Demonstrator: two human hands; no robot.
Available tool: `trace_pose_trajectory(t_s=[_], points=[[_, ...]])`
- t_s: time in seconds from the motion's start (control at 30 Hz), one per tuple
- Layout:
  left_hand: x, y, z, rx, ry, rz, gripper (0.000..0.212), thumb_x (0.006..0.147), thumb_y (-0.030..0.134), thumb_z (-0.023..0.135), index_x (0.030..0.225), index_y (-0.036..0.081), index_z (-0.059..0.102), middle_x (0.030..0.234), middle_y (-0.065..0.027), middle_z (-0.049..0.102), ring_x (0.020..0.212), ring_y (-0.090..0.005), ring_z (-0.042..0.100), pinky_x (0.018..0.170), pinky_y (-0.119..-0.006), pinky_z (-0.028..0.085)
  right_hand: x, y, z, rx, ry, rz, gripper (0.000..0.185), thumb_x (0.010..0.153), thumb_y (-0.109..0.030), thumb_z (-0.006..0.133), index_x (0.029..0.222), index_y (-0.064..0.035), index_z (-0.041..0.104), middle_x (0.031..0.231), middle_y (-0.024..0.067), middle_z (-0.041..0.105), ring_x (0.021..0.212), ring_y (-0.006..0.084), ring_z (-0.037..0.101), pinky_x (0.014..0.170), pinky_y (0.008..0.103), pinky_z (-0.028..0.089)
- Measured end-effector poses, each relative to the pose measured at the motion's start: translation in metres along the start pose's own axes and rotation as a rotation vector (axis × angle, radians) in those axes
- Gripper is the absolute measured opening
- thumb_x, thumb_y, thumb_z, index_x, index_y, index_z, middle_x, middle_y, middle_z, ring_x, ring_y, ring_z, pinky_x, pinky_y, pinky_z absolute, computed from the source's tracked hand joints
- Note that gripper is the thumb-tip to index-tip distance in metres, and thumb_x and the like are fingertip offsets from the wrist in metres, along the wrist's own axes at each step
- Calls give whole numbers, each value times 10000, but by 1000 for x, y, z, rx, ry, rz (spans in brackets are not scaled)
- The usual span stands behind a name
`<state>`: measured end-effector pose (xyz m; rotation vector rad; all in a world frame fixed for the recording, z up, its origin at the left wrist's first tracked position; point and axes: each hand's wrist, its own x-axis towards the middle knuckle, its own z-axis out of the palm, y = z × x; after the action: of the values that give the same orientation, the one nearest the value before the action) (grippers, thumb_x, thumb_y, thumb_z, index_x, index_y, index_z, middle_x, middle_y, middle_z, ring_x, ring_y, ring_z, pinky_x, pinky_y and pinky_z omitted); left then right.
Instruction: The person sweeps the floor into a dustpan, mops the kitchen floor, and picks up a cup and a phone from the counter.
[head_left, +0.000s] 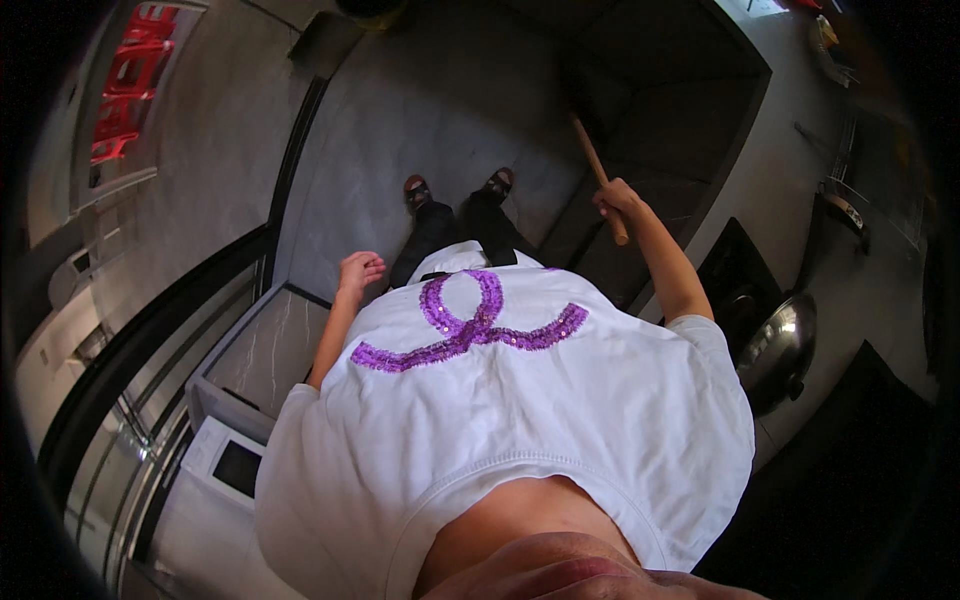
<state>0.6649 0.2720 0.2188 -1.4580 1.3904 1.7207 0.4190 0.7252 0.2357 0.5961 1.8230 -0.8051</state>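
Observation:
My right hand (621, 199) is closed around a wooden handle (590, 154), near its butt end. The handle slants down and away towards the floor beside the dark cabinet fronts (667, 135). Its far end runs into a dark shape in deep shadow, perhaps a broom head, too dim to make out. On the other side, my left hand (362, 270) hangs beside my body with its fingers loosely curled and nothing in it. Below me, my feet in sandals (418, 192) stand on the grey floor (450, 112).
Along my right runs a grey counter (739, 161) with a shiny metal pan or lid (780, 352). A sliding-door frame (289, 161) and a white microwave (232, 461) are on my left. Red chairs (135, 82) show beyond the door. A dark container (371, 11) stands at the top edge.

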Motion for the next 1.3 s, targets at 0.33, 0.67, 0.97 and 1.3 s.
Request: trace_pose_trajectory(t_s=[0.33, 0.67, 0.97, 1.3], points=[[3, -70, -51, 446, -153, 418, 120, 721, 119, 487, 784, 26, 530, 689, -78, 559, 602, -179, 557, 522, -284, 461, -45, 0, 84, -119, -42, 60, 83, 644, 9, 485, 715, 37, 455, 538, 81, 458, 409, 164, 481, 392, 289, 416], [12, -78, -110, -43, -55, 22, 114, 717, 134, 499, 794, 54, 523, 702, -75, 567, 613, -194, 570, 525, -294, 459, -81, 33, 179, -186, -216, -121, 128, 614, -24, 512, 516, 9, 436, 441, 75, 442, 349, 151, 455, 337, 267, 373], [25, -147, -174, -59, 59, -185, 94, 704, 144, 505, 750, 63, 516, 697, -78, 573, 592, -190, 574, 476, -292, 461, -160, 83, 191, 244, -158, -80, 180, 672, -71, 538, 519, -8, 467, 445, 61, 450, 329, 118, 417, 301, 254, 318], [3, -135, -129, -92, -108, -3, 132, 710, 162, 511, 800, 66, 528, 700, -70, 569, 623, -195, 575, 535, -306, 467, -141, 69, 235, 569, -277, -174, 188, 737, -108, 442, 556, -97, 393, 484, -11, 409, 402, 71, 393, 364, 210, 316]])
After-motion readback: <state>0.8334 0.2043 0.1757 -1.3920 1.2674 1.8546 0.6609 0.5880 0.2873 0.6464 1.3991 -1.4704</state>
